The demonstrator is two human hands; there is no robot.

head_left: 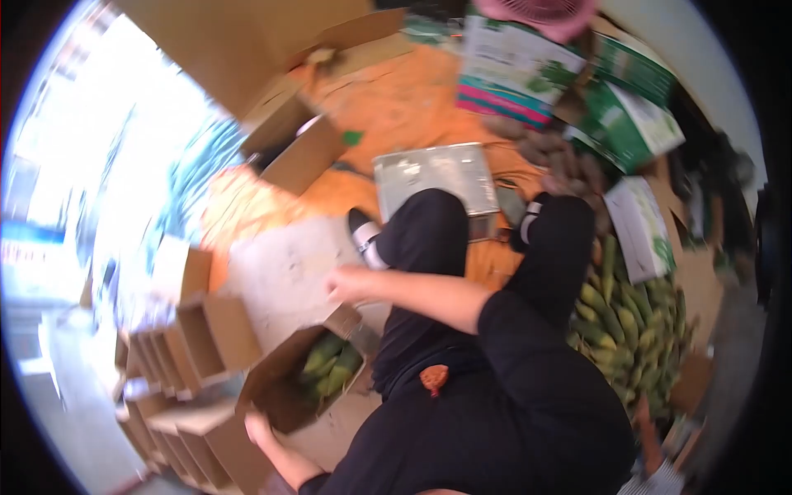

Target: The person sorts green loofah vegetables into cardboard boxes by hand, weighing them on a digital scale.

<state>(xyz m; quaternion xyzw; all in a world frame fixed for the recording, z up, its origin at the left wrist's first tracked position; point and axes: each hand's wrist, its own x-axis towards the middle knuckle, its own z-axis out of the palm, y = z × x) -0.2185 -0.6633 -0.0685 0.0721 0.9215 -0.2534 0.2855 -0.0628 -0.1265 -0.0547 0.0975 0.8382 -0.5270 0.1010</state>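
Observation:
A cardboard box (285, 375) stands at my left side, its top facing me, with several green ears of corn in the husk (332, 365) inside. My left hand (258, 429) is at the box's near left edge, its fingers closed over the rim. Stretched across my leg, my right hand (351, 285) is curled closed just beyond the box's far flap (340, 320). Blur hides what those fingers hold, if anything, and whether they touch the flap.
A big heap of corn (631, 322) lies at my right, with another person's arm (648, 433) near it. Ahead are a silver box (433, 175), sweet potatoes (561, 161) and printed cartons (516, 70) on an orange sheet (396, 99). Several cardboard boxes (186, 346) stand at left.

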